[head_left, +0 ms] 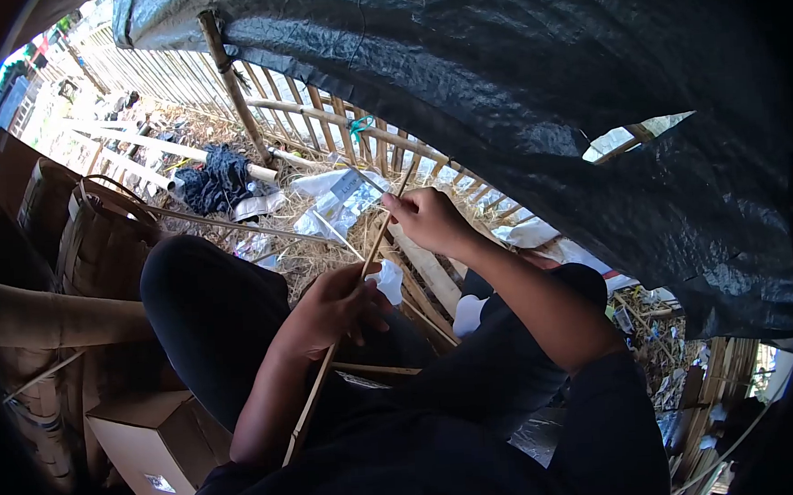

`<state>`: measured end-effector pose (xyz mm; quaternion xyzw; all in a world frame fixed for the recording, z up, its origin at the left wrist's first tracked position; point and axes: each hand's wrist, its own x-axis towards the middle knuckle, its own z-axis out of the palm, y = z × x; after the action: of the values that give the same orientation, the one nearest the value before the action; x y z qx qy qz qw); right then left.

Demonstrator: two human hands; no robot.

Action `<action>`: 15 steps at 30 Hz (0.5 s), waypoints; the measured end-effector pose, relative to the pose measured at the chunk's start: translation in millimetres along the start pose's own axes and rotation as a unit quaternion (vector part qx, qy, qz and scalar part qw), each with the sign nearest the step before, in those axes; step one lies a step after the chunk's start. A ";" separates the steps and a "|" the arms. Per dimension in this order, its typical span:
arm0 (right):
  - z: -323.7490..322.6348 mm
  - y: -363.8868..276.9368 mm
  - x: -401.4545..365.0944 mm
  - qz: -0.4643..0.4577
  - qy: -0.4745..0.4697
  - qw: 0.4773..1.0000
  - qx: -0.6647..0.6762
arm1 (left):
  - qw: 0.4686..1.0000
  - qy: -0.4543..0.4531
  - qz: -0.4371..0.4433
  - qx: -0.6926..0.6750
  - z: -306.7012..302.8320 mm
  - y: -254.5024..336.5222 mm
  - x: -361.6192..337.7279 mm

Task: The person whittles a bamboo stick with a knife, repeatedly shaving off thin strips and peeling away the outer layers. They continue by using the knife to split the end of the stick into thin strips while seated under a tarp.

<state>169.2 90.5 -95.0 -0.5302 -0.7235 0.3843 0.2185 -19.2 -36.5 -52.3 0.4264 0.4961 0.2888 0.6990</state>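
My left hand (337, 304) is closed around a long, thin bamboo strip (309, 413). This strip runs from beside my lap up past my fingers, its far end rising beyond my right hand. Higher and to the right, my right hand (429, 221) is pinched closed close to the strip's upper part. A narrow, greyish blade-like piece (371, 182) sticks out from its thumb and fingertips toward the upper left; any handle is hidden in the fingers. A paler thin strip (338, 236) slants down to the knuckles of my left hand.
Black plastic sheeting (531, 70) hangs overhead and to the right. Beyond stands a bamboo fence (291, 123). A cardboard box (147, 444), woven baskets (100, 241) and a thick bamboo pole (60, 321) are at my left. Dark crumpled cloth (218, 178) and plastic litter lie on the straw-covered ground.
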 end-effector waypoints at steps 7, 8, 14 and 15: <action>-10.0 3.1 5.8 -0.027 0.054 0.998 0.003 | 0.994 -0.034 -0.030 -0.101 -9.8 4.1 -3.9; -13.5 3.6 5.5 -0.035 0.053 0.998 -0.009 | 0.991 -0.051 -0.039 -0.116 -11.0 5.3 -4.2; -27.1 -7.1 -0.3 -0.044 0.065 0.997 -0.017 | 0.963 -0.073 -0.048 -0.255 -15.0 11.4 -11.1; -26.8 -6.8 -0.2 -0.005 0.042 0.998 -0.041 | 0.949 -0.101 -0.041 -0.297 -20.6 6.0 -9.2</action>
<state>184.5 98.0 -73.3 -0.5509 -0.7316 0.3300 0.2289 -41.6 -34.9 -45.8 0.2053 0.3318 0.3498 0.8517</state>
